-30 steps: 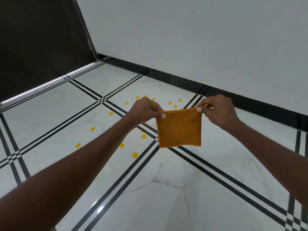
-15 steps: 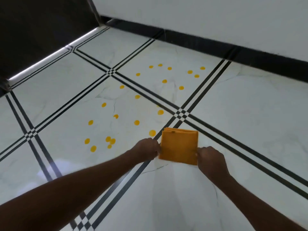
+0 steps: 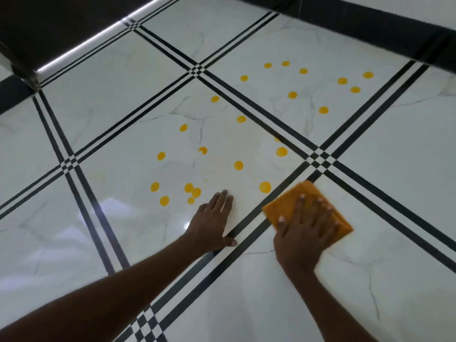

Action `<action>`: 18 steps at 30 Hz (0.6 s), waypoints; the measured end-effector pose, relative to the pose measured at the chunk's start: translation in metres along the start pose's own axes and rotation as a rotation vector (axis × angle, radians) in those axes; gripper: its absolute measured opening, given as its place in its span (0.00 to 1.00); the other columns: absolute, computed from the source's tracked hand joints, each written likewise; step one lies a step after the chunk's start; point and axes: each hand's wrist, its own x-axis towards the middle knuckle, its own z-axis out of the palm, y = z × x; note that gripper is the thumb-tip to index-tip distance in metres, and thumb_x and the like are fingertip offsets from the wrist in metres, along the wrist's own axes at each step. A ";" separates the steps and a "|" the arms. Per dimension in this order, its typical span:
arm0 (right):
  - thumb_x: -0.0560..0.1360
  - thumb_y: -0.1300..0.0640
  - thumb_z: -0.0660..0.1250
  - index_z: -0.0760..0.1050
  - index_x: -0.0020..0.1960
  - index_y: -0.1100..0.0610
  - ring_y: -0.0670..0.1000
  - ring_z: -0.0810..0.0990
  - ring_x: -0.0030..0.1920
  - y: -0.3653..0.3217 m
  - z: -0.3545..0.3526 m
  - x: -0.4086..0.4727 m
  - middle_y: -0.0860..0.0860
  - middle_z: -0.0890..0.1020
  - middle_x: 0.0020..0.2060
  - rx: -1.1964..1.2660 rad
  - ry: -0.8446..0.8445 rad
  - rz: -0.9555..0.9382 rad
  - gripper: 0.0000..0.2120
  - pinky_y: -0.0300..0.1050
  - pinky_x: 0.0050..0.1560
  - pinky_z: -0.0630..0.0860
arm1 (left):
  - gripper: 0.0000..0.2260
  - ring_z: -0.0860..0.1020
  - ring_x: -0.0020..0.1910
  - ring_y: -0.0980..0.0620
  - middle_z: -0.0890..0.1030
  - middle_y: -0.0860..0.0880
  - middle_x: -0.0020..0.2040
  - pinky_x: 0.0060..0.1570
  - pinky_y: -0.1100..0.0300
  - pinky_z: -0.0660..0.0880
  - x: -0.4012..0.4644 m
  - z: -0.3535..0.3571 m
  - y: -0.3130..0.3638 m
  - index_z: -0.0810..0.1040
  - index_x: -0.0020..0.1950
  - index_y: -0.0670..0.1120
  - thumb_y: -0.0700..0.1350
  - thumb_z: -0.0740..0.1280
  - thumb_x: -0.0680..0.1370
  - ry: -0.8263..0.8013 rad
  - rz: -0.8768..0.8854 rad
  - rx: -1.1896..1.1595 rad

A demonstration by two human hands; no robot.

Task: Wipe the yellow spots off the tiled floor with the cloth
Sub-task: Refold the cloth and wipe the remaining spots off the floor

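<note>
Orange cloth [image 3: 283, 209], soft and folded, lies flat under my spread right hand [image 3: 304, 233] beside the black tile lines; my left hand [image 3: 212, 222] braces open-palmed on the floor [image 3: 394, 149], yellow spots [image 3: 265, 186] untouched just ahead.

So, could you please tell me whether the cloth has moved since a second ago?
Yes. The cloth has come down from mid-air to lie flat on the floor, under the right hand, beside the black-line crossing.

An indoor room, likely a home; glossy white marble-look tiled floor [image 3: 370, 169] is meeting a black skirting [image 3: 370, 23] along the wall.
</note>
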 end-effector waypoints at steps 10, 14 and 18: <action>0.81 0.35 0.45 0.54 0.83 0.53 0.68 0.59 0.79 -0.032 0.012 0.121 0.63 0.61 0.80 -0.245 -0.123 -0.280 0.36 0.72 0.75 0.56 | 0.58 0.56 0.79 0.43 0.53 0.43 0.81 0.74 0.48 0.61 0.007 -0.012 -0.003 0.50 0.81 0.40 0.68 0.74 0.65 0.065 0.010 -0.088; 0.81 0.36 0.52 0.50 0.84 0.50 0.66 0.55 0.81 -0.038 0.008 0.063 0.60 0.57 0.82 -0.212 -0.227 -0.449 0.35 0.69 0.77 0.52 | 0.61 0.67 0.76 0.42 0.63 0.41 0.79 0.70 0.47 0.69 0.005 0.006 -0.012 0.63 0.79 0.40 0.75 0.72 0.57 0.073 -0.026 -0.136; 0.81 0.35 0.47 0.49 0.84 0.48 0.66 0.58 0.79 -0.063 0.033 0.192 0.59 0.57 0.82 -0.271 -0.194 -0.594 0.35 0.71 0.76 0.55 | 0.57 0.47 0.82 0.44 0.43 0.44 0.83 0.79 0.48 0.50 0.015 0.023 -0.006 0.43 0.83 0.42 0.68 0.71 0.69 0.128 0.006 -0.129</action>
